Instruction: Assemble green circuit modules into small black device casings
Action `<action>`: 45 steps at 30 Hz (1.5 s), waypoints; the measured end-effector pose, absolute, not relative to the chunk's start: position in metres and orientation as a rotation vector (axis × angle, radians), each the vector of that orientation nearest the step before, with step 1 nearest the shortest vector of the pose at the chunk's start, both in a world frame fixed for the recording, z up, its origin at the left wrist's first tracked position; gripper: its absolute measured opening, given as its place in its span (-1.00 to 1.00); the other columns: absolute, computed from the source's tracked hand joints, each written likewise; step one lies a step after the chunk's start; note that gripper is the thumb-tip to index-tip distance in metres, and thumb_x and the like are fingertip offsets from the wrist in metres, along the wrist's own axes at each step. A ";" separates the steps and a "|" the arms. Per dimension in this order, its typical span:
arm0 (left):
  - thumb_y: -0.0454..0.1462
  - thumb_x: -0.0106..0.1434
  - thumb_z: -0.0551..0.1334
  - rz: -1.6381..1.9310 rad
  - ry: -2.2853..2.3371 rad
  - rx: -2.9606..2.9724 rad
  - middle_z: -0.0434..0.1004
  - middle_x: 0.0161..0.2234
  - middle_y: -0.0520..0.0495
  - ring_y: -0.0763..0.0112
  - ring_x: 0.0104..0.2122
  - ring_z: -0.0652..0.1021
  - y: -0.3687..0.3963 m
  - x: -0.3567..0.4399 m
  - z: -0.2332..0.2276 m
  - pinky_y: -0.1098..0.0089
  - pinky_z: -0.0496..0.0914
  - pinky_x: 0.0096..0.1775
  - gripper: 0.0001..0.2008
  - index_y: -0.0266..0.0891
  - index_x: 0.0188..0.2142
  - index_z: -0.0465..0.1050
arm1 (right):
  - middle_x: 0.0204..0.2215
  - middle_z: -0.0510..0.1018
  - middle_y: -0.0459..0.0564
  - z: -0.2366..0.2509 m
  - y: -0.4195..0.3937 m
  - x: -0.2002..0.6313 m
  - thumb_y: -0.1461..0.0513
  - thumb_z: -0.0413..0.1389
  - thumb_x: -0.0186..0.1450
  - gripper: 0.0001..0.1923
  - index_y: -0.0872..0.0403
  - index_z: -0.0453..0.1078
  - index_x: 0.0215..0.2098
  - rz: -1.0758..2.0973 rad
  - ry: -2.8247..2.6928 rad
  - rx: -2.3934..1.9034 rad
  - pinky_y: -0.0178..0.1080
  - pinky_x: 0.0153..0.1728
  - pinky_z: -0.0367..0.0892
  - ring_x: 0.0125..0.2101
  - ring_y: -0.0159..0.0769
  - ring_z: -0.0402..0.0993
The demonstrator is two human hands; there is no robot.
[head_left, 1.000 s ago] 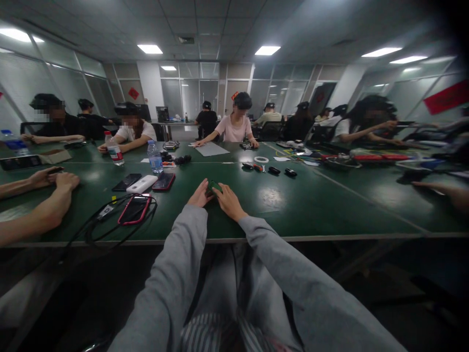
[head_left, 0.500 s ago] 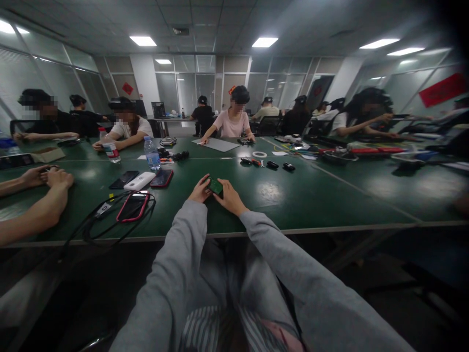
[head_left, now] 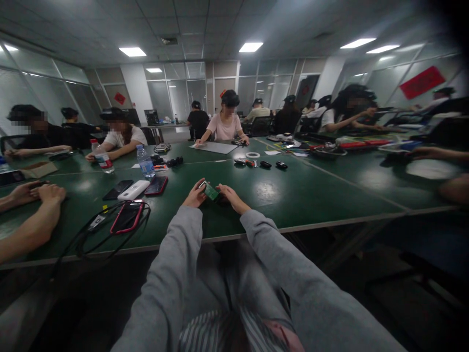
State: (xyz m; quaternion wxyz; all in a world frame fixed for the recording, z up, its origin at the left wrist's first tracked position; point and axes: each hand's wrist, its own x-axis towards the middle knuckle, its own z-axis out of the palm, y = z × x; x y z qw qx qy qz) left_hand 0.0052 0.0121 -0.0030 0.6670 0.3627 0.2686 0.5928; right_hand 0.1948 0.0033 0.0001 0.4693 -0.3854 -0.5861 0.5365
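Observation:
My left hand [head_left: 195, 194] grips the left end of a small flat rectangular object with a shiny green face [head_left: 211, 191]. A pale strip shows along the end near its fingers; the exact kind of thing cannot be made out. My right hand [head_left: 232, 196] is at the object's right end, thumb and fingers bent round its edge. Both hands are just above the green table [head_left: 300, 190], near its front edge. The object is tilted, its face turned up toward me. The undersides of the fingers are hidden.
Left of my hands lie a red-edged phone [head_left: 127, 216] with a looped black cable, a white device [head_left: 134, 190] and a water bottle [head_left: 145, 162]. Another person's hands [head_left: 36, 194] rest at far left. Beyond lie small black items [head_left: 265, 165] and a tape roll [head_left: 252, 155].
My right hand has shifted right, toward the object's end, and more of the green face shows. The camera view has turned slightly to the right and up.

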 end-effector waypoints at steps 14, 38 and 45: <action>-0.25 0.26 0.18 1.306 0.522 0.721 0.53 -0.10 -0.17 0.30 -0.12 0.55 -0.003 0.014 0.008 0.29 0.42 -0.06 -0.59 -0.24 0.11 0.32 | -0.36 0.52 -0.15 0.004 -0.004 0.156 0.12 0.21 0.16 -0.66 -0.02 0.27 -0.13 1.782 -1.028 -0.675 -0.37 -0.43 0.39 -0.41 -0.41 0.48; -0.04 0.26 0.15 1.188 0.625 0.732 0.56 -0.22 -0.25 0.21 -0.15 0.56 -0.005 0.022 0.006 0.26 0.42 -0.07 -0.49 -0.36 0.06 0.38 | -0.44 0.39 -0.19 -0.012 0.008 0.148 -0.02 0.24 0.02 -0.46 -0.03 0.22 -0.11 1.368 -1.192 -0.805 -0.36 -0.43 0.36 -0.45 -0.42 0.42; -0.06 0.23 0.20 1.210 0.670 0.706 0.56 -0.24 -0.27 0.19 -0.17 0.57 -0.003 0.022 0.005 0.26 0.44 -0.10 -0.53 -0.38 -0.01 0.42 | -0.35 0.39 -0.15 -0.014 0.004 0.151 -0.03 0.23 0.05 -0.41 0.00 0.23 -0.03 1.069 -1.429 -0.871 -0.30 -0.28 0.36 -0.33 -0.40 0.38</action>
